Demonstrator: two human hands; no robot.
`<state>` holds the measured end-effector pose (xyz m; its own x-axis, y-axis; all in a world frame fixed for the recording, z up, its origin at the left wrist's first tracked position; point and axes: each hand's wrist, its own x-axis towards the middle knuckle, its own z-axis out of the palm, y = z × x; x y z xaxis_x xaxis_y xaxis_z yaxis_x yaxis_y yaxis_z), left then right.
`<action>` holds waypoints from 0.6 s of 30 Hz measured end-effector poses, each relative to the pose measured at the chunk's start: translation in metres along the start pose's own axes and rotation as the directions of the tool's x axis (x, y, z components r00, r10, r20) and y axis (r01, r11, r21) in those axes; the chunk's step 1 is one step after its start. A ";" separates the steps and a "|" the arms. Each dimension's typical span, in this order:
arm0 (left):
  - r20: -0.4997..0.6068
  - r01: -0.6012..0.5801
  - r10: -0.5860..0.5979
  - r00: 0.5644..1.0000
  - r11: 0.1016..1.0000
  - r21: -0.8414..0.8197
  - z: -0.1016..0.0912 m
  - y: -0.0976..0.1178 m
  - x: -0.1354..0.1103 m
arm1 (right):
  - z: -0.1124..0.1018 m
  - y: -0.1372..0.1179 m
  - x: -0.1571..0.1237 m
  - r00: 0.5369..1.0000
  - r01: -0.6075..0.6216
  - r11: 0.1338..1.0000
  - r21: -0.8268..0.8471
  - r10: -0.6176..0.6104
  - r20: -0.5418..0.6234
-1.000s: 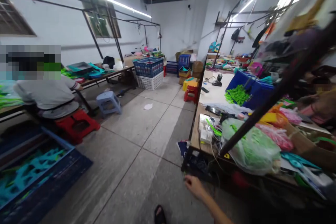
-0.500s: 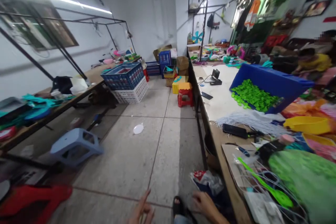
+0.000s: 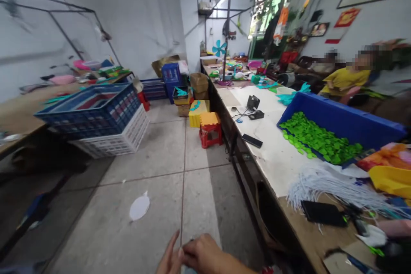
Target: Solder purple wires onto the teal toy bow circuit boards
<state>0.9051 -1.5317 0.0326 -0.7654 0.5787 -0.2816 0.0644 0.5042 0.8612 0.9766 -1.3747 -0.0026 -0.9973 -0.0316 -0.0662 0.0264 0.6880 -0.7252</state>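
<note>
My two hands meet at the bottom edge, over the grey tiled floor of an aisle. My left hand points up with its fingers stretched and close together, holding nothing that I can see. My right hand is curled, its fingertips pressed against the left hand's fingers; whatever sits in that pinch is too small to name. A white round disc lies on the floor ahead of the left hand.
A long worktable runs along the right with a blue bin of green pieces, a bundle of white strings and a black phone. A red-and-yellow stool stands beside it. A blue crate sits on a white one at left. People sit at far right.
The view has advanced along the aisle and swung right; the blue stool and the seated person on the left are out of view. My hands, apart before, now touch.
</note>
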 end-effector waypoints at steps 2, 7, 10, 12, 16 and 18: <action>0.091 -0.059 0.054 0.994 0.996 0.060 -0.022 0.029 0.061 | -0.041 0.026 0.025 0.977 -0.184 0.983 0.030 0.186 -0.102; 0.143 -0.132 0.099 0.985 0.959 0.250 -0.058 0.095 0.218 | -0.162 0.136 0.040 0.712 -0.554 0.804 0.218 0.593 -0.375; 0.193 -0.125 0.066 0.979 0.942 0.312 -0.061 0.113 0.311 | -0.228 0.226 0.043 0.467 -0.704 0.624 0.340 0.766 -0.442; 0.211 -0.103 0.035 0.977 0.941 0.321 -0.054 0.122 0.366 | -0.271 0.286 0.053 0.303 -0.770 0.491 0.408 0.844 -0.442; 0.251 -0.034 -0.039 0.967 0.960 0.278 -0.029 0.154 0.452 | -0.354 0.386 0.087 0.049 -0.829 0.266 0.491 0.910 -0.411; 0.283 -0.013 -0.067 0.957 0.963 0.271 -0.021 0.177 0.490 | -0.390 0.425 0.106 -0.038 -0.844 0.189 0.502 0.912 -0.407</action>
<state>0.5276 -1.1725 0.0559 -0.5551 0.7013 -0.4473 0.2451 0.6517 0.7178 0.8555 -0.8027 -0.0508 0.0341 0.9243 -0.3801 0.8813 -0.2072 -0.4248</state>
